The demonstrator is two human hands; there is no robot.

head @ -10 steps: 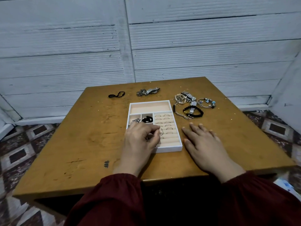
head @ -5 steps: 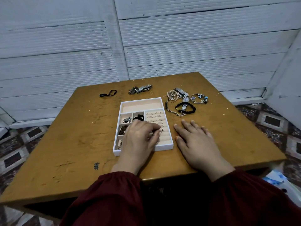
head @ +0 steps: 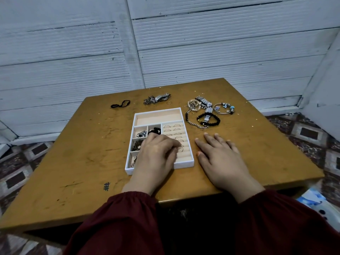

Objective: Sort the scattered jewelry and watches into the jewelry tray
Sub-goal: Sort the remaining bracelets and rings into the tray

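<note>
Both hands stay put: left hand [head: 156,153] curls over the tray [head: 184,165] rim, fingertips [head: 175,144] at a ring [head: 181,149], grip unclear; right hand [head: 219,155] lies flat on table [head: 92,144] beside it.

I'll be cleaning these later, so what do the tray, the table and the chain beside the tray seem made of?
Tray: stiff white walls, probably plastic or painted board, matte; the peach lining looks like soft fabric. Table: wood or veneer, ochre-brown, dull, with dark scratches. Chain: silver-toned metal, its links glinting slightly.
</note>
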